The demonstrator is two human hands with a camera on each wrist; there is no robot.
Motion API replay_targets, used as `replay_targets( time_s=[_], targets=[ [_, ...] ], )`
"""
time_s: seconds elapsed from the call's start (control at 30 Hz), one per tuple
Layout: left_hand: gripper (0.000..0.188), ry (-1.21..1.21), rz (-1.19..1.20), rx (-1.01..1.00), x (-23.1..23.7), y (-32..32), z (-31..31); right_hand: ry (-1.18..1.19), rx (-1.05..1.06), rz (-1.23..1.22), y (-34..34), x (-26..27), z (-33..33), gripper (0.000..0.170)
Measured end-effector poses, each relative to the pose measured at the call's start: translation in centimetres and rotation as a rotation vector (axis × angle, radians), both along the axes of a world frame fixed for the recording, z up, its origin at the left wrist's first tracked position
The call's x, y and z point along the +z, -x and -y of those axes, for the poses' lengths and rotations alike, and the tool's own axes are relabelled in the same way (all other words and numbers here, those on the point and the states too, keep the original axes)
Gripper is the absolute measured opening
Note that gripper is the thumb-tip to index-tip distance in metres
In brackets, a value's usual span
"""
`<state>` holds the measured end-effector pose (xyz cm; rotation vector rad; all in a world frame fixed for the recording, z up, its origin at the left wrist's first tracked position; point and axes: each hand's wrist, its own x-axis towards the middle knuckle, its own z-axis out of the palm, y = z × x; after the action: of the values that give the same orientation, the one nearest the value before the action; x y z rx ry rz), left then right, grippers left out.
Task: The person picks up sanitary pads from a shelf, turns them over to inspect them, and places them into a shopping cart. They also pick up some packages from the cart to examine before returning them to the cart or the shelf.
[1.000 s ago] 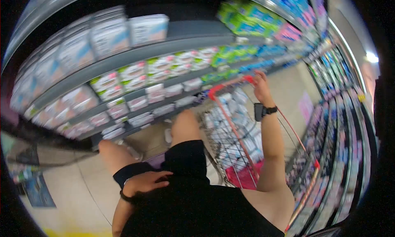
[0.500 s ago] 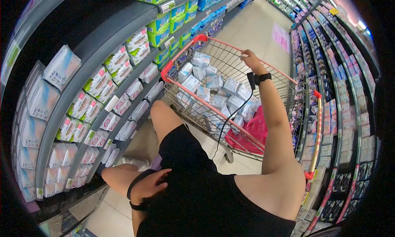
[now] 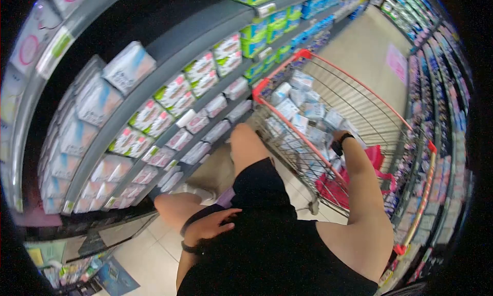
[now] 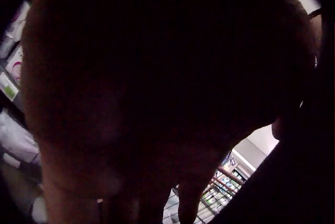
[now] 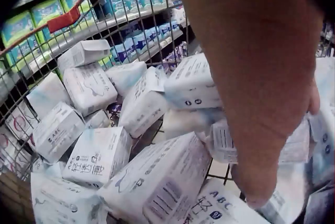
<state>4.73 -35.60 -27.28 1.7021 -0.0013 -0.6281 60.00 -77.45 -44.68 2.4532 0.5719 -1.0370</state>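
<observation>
My right hand (image 5: pixel 256 88) reaches down into a shopping cart (image 3: pixel 354 65) among white and pale-blue packs marked ABC (image 5: pixel 97 156). In the right wrist view its thumb points down over the packs near the lower right, with the other fingers mostly hidden behind the hand; I cannot tell whether it grips a pack. A watch band (image 3: pixel 345 138) circles that wrist. My left hand (image 3: pixel 210 226) rests on the black clothing over my lap, fingers loosely extended and holding nothing. It fills the left wrist view as a dark shape.
A pink-red mesh bag (image 3: pixel 377 160) lies at the cart's near end. Shelves of white packs (image 3: pixel 100 103) and green packs (image 3: pixel 254 39) run along the left. Another stocked shelf (image 3: pixel 447 121) stands on the right. Tiled floor (image 3: pixel 344 34) extends beyond the cart.
My right hand has moved from the cart's red rim down into the packs. The left hand stays on my lap. The head view has swung about.
</observation>
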Motion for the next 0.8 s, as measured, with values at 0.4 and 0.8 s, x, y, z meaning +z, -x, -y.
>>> replay_targets(
  time_s=[0.4, 0.8],
  targets=[
    [0.054, -0.066, 0.056, -0.008, -0.3, -0.7, 1.1, -0.347, -0.315, -0.31, -3.5, 1.1, -1.2, 0.024],
    [0.054, -0.328, 0.215, 0.168, -1.7, -0.8, 1.2, -1.561, -0.217, -0.989, 4.8, 26.9, -19.7, 0.091]
  ],
)
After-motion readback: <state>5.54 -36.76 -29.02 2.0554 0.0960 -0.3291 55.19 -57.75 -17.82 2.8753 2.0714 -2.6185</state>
